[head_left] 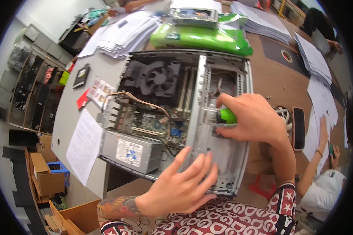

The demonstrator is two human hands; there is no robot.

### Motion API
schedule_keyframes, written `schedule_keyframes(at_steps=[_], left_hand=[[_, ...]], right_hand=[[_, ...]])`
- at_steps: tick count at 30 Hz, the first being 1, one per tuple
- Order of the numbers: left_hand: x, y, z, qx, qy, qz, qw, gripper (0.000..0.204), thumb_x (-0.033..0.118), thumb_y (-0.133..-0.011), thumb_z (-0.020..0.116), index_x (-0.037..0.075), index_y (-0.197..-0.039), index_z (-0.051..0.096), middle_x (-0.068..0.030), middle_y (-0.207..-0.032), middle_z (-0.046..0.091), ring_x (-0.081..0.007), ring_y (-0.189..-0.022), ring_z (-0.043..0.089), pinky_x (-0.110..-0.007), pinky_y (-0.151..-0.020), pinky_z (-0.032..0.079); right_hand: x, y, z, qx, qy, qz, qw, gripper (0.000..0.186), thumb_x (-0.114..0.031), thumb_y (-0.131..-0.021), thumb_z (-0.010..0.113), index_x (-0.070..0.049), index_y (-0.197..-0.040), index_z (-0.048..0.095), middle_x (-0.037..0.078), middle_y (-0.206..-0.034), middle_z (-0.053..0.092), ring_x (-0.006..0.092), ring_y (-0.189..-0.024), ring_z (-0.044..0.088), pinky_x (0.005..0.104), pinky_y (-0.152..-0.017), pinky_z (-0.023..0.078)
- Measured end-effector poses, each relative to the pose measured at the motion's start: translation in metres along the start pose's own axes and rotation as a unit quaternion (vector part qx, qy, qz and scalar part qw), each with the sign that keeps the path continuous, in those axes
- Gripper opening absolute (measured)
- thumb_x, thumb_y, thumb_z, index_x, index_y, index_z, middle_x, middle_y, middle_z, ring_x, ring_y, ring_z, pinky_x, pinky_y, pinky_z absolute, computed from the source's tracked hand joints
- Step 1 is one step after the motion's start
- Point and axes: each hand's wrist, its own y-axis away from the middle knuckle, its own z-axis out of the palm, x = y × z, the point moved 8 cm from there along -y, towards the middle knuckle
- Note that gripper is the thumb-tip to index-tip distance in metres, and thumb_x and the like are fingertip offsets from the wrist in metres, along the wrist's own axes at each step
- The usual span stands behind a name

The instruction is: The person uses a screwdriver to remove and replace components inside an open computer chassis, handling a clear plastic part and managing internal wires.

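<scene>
An opened desktop computer case point(202, 98) lies flat in front of me, its inside facing up. A black cooling fan point(157, 79), a circuit board point(153, 122) and a silver power supply point(132, 152) fill its left part. Over the bare metal bay on the right, my right hand point(251, 117) is closed round a screwdriver with a green handle point(226, 116); its shaft and tip are hidden. My left hand point(184, 184) hovers at the near edge of the case, fingers spread, holding nothing. Whether its fingertips touch the metal I cannot tell.
A green plastic package point(200, 39) lies beyond the case, paper stacks point(125, 33) beside it. A black drive point(81, 76) and a paper sheet point(83, 147) are on the left. To the right rests a phone point(298, 128); a co-worker's arm point(315, 156) reaches over papers there.
</scene>
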Motion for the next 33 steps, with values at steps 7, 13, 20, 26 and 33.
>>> schedule_keyframes(at_steps=[7,13,20,26,33], left_hand=[[0.003,-0.002,-0.001,0.003,-0.017,-0.014,1.000,0.055,0.051,-0.080,0.065,0.007,-0.114,0.063,-0.0129,-0.130,0.056,-0.0253,-0.117,0.048,-0.051,-0.106,0.032],[0.000,-0.004,-0.007,0.044,-0.055,-0.025,0.997,0.054,0.048,-0.079,0.067,0.006,-0.113,0.065,-0.0102,-0.130,0.057,-0.0249,-0.122,0.047,-0.050,-0.105,0.034],[0.002,0.001,-0.014,0.083,-0.016,-0.010,0.996,0.050,0.041,-0.087,0.058,-0.002,-0.113,0.063,-0.0138,-0.129,0.056,-0.0280,-0.130,0.044,-0.048,-0.110,0.031],[0.006,-0.005,-0.018,0.121,0.027,0.026,0.992,0.035,0.029,-0.087,0.057,-0.001,-0.103,0.064,-0.0174,-0.128,0.056,-0.0300,-0.131,0.044,-0.051,-0.110,0.030],[0.005,-0.003,-0.008,0.117,0.032,0.059,0.991,0.031,0.016,-0.080,0.055,-0.003,-0.103,0.065,-0.0176,-0.127,0.055,-0.0311,-0.129,0.046,-0.053,-0.109,0.030]], right_hand=[[0.008,0.005,-0.007,-0.005,-0.027,0.038,0.999,0.044,-0.030,-0.069,0.078,-0.008,-0.098,0.054,0.011,-0.070,0.062,0.0340,-0.070,0.063,0.0413,-0.064,0.046],[0.007,0.014,-0.038,0.100,-0.046,0.026,0.994,0.043,-0.027,-0.067,0.080,-0.008,-0.095,0.053,0.011,-0.065,0.058,0.0325,-0.064,0.061,0.0405,-0.060,0.044],[0.000,0.018,-0.038,0.091,0.014,0.052,0.994,0.043,-0.030,-0.066,0.079,-0.009,-0.094,0.054,0.010,-0.064,0.059,0.0326,-0.065,0.062,0.0404,-0.061,0.045],[0.007,0.044,-0.045,-0.044,0.133,0.142,0.980,0.042,-0.036,-0.067,0.077,-0.005,-0.083,0.053,0.011,-0.068,0.064,0.0313,-0.065,0.064,0.0405,-0.060,0.047],[0.007,0.053,-0.061,0.090,0.088,0.116,0.985,0.050,-0.034,-0.062,0.083,-0.006,-0.099,0.066,0.009,-0.072,0.067,0.0287,-0.066,0.065,0.0380,-0.060,0.047]])
